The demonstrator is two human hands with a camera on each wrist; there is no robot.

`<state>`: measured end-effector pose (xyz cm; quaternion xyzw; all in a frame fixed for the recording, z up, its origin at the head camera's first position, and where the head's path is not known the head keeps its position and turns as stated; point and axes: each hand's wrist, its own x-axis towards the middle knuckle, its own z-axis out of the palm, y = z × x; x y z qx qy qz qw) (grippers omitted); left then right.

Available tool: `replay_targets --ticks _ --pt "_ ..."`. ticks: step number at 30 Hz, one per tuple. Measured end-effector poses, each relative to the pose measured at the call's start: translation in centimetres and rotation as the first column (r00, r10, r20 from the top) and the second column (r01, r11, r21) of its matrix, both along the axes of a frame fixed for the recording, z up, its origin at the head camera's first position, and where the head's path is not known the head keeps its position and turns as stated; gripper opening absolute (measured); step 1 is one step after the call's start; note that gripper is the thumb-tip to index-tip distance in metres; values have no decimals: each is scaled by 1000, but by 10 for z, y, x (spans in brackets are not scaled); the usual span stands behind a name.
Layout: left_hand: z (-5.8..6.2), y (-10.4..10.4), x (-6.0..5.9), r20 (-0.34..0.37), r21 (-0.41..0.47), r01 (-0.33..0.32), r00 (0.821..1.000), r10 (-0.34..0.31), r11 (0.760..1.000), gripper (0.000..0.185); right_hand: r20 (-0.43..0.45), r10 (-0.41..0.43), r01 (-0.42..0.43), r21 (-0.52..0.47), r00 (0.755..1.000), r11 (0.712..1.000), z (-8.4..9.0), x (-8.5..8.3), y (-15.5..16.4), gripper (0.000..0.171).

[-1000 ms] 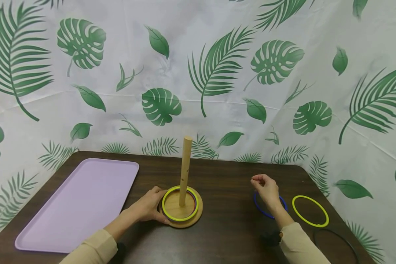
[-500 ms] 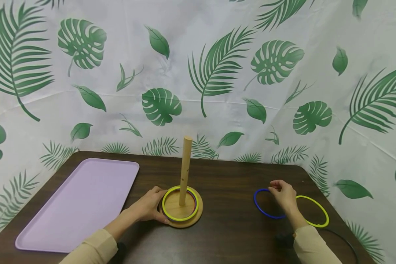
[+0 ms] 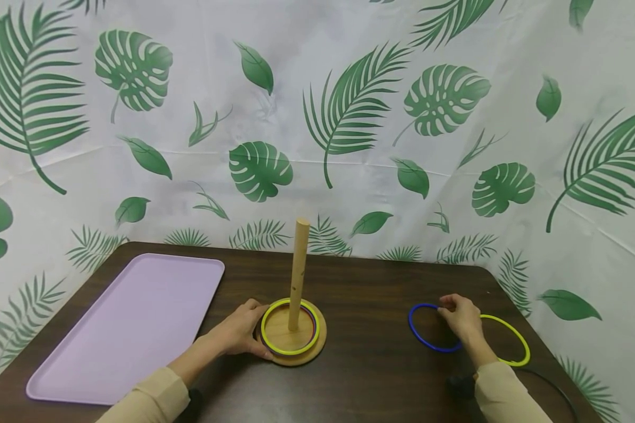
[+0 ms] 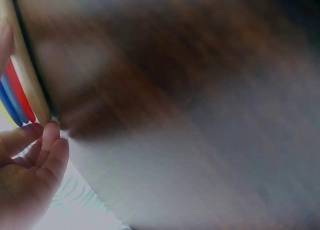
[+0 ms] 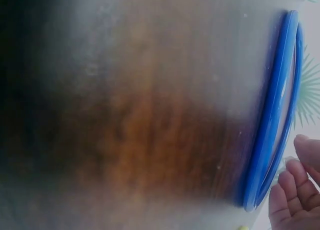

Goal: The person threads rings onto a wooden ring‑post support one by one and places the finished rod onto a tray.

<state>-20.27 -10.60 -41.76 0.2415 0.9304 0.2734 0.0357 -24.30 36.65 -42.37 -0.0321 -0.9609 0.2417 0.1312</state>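
A wooden ring stand [image 3: 298, 270] with an upright peg stands near the table's middle. Several thin rings lie stacked round its peg, a yellow ring [image 3: 264, 338] on top; blue and red ones [image 4: 21, 92] show beneath it in the left wrist view. My left hand [image 3: 238, 329] grips the left edge of the round base [image 3: 320, 341], thumb at the front and fingers behind. My right hand [image 3: 463, 320] is over the right side of a blue ring [image 3: 415, 332], fingers loosely bent with a gap to the thumb. In the right wrist view its fingertips [image 5: 292, 177] are right beside the blue ring [image 5: 272, 115].
Another yellow ring [image 3: 518, 338] lies to the right, partly behind my right wrist. A thin black ring-like curve [image 3: 552, 385] shows near the table's right edge. On the left is a lilac tray [image 3: 132, 317]. A leaf-patterned cloth [image 3: 317, 129] hangs behind the dark table [image 3: 365, 364].
My right hand has moved right, from above the blue ring's far left side to its right side, near the yellow ring. The left hand keeps its hold on the base.
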Motion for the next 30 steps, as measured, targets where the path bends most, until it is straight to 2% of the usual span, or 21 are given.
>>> replay_targets --ticks 8,30 --pt "-2 0 -1 13 11 -1 1000 1 1000 92 59 -16 15 11 998 1000 2 0 1 21" --pt "-1 -2 1 -23 -5 11 1000 -11 1000 94 104 -1 -3 39 995 999 3 0 1 5"
